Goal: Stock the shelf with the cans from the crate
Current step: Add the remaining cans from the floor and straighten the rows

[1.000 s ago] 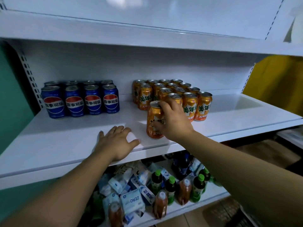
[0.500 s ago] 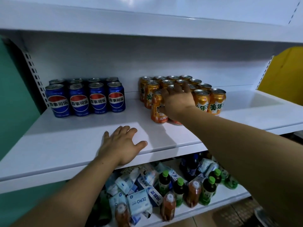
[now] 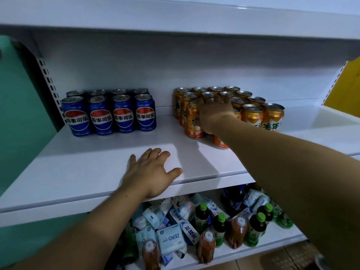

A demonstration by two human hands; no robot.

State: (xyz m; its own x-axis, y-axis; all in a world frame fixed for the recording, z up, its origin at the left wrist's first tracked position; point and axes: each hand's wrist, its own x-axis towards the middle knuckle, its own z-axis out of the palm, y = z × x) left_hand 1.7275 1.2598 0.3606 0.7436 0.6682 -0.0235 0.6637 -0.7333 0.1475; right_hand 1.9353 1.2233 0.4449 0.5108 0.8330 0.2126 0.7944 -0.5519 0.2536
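Observation:
Several orange cans (image 3: 253, 115) stand in rows at the back right of the white middle shelf (image 3: 87, 168). My right hand (image 3: 213, 114) reaches into the front left of that group. Its fingers are spread over the can tops and its palm lies against two front cans. One of these, an orange can (image 3: 191, 123), shows just left of my thumb. The other front can (image 3: 220, 142) shows only its base under my wrist. My left hand (image 3: 153, 172) lies flat on the shelf's front edge, fingers spread, holding nothing. No crate is in view.
Two rows of blue Pepsi cans (image 3: 109, 115) stand at the back left of the same shelf. An upper shelf (image 3: 175, 18) overhangs close above. The lower shelf (image 3: 253, 248) holds green-capped bottles (image 3: 220, 227) and white tissue packets (image 3: 171, 238). A green wall is at the left.
My right hand carried an orange can from near the shelf's front edge back against the orange group, and its fingers now spread over the tops. My left hand stayed put.

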